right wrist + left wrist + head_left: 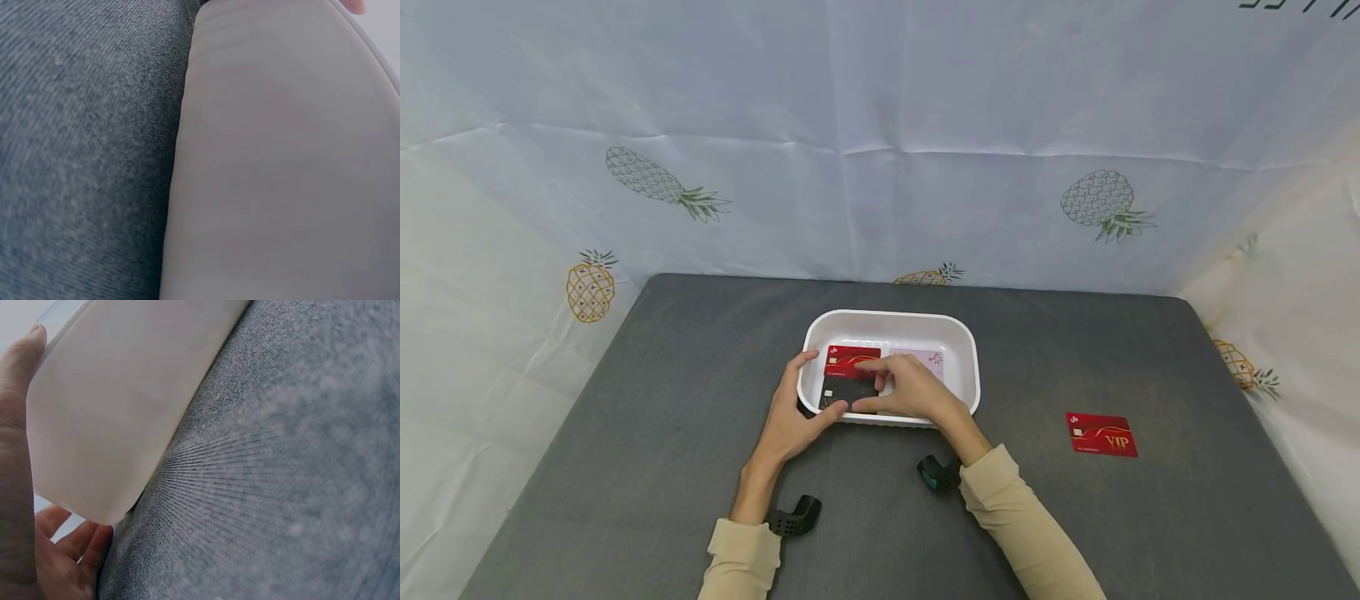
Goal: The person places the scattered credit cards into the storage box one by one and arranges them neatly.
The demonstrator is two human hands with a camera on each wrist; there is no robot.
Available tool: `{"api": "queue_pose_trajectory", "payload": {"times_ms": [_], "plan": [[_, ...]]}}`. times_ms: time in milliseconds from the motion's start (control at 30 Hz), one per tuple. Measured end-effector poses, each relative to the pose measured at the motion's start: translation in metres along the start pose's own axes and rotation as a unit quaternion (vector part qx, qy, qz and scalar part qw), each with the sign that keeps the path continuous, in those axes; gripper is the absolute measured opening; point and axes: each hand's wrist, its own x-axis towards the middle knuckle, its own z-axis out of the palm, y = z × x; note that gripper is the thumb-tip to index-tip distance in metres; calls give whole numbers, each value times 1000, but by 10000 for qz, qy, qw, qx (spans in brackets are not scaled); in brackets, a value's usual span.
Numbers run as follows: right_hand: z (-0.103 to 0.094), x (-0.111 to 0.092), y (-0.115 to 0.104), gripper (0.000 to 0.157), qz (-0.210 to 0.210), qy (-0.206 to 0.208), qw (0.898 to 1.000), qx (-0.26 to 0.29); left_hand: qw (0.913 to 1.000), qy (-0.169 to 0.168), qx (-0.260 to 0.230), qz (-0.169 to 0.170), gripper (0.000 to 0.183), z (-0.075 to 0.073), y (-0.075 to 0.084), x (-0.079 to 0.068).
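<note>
On the table stands a white tray (962,354), its plain outer wall filling much of both wrist views. My left hand (792,421) grips its left end, thumb at the near rim and fingers around the side. Inside lie a red card (842,358) at the back left, a black card (837,390) in front of it and a pale pink card (934,360) to the right. My right hand (913,390) reaches over the near rim, its index finger above the red card and its thumb by the black card. I cannot tell whether it pinches the black card.
A red VIP card (1102,435) lies flat on the grey table (700,375), to the right of the tray. Black wrist devices (795,517) sit beside both sleeves. Behind the table hangs a pale cloth (865,208) printed with pineapples.
</note>
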Motion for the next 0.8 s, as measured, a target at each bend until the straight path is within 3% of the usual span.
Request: {"api": "queue_pose_trajectory", "payload": {"times_ms": [433,800], "plan": [[-1,1,0,61,-27,53,10000,34,10000,-2,-16,-4,86,1,-1,0],[-5,-1,1,60,-97,283,9985,467,10000,19,-12,21,86,1,-1,-1]]}}
